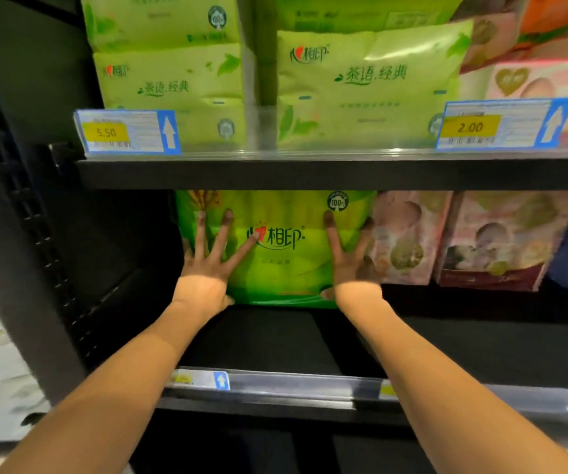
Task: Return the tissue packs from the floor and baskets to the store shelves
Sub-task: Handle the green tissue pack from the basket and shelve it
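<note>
Both hands lie flat with fingers spread, left hand (209, 260) and right hand (349, 260), pressing the green tissue pack (284, 248) on the lower shelf (481, 347). Push evenly toward 12 o'clock, keeping it standing straight, with the pink packs (409, 234) at 3 o'clock.

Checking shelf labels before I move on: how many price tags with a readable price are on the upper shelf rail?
2: the 5.50 tag at the rail's left end, the 2.00 tag at its right. Lower-rail tags are blurred.
</note>
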`<state>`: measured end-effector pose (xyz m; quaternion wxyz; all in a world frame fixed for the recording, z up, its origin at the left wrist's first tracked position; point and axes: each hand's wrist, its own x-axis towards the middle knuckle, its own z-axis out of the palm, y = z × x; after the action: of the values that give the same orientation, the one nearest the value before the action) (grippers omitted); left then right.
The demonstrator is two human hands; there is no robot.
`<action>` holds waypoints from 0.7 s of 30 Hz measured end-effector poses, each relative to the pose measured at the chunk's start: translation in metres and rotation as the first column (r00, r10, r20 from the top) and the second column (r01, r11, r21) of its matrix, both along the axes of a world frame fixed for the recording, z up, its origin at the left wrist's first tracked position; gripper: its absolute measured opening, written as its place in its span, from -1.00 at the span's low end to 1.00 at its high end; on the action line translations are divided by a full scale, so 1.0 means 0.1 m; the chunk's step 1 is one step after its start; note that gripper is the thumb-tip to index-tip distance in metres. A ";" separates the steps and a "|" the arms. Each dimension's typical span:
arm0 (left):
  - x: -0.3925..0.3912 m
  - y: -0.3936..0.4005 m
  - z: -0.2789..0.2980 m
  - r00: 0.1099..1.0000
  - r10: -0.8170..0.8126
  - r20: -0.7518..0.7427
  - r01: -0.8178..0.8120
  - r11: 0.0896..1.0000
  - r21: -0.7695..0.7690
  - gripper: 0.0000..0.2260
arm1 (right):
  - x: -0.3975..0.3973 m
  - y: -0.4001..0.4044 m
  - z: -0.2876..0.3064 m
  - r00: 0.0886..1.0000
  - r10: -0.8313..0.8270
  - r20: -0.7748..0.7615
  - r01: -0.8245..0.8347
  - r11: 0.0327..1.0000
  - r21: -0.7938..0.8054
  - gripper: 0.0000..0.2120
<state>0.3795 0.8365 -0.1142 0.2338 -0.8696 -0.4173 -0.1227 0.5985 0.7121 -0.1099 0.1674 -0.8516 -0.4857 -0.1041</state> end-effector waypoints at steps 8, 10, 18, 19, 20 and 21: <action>-0.40 -0.65 0.45 0.993 -0.009 0.118 0.025 0.990 -0.136 -0.25 | -0.23 -0.94 0.56 0.997 -0.069 -0.017 0.068 0.996 -0.052 -0.28; -0.44 -0.88 0.50 0.991 -0.042 0.129 0.059 0.990 -0.130 -0.42 | -0.33 -1.27 0.58 0.984 -0.115 0.133 0.106 0.991 0.077 -0.39; -0.29 -1.71 0.56 0.896 -0.419 0.148 0.432 0.899 -0.072 -0.50 | -0.58 -2.46 0.29 0.908 -0.233 0.347 0.178 0.967 0.182 -0.42; -0.24 -1.80 0.54 0.872 -0.466 0.151 0.478 0.876 -0.059 -0.51 | -0.60 -2.62 0.25 0.903 -0.252 0.349 0.196 0.962 0.189 -0.43; -0.20 -1.88 0.52 0.848 -0.509 0.147 0.520 0.853 -0.045 -0.52 | -0.63 -2.80 0.21 0.899 -0.272 0.343 0.216 0.957 0.193 -0.45; -0.14 -1.96 0.49 0.826 -0.548 0.135 0.556 0.830 -0.036 -0.53 | -0.66 -2.97 0.17 0.894 -0.296 0.336 0.241 0.950 0.196 -0.46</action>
<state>0.3653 0.6406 -0.0655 0.1309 -0.9521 -0.1655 -0.2211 0.5321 0.4152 -0.0931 0.1223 -0.8619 -0.3763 -0.3170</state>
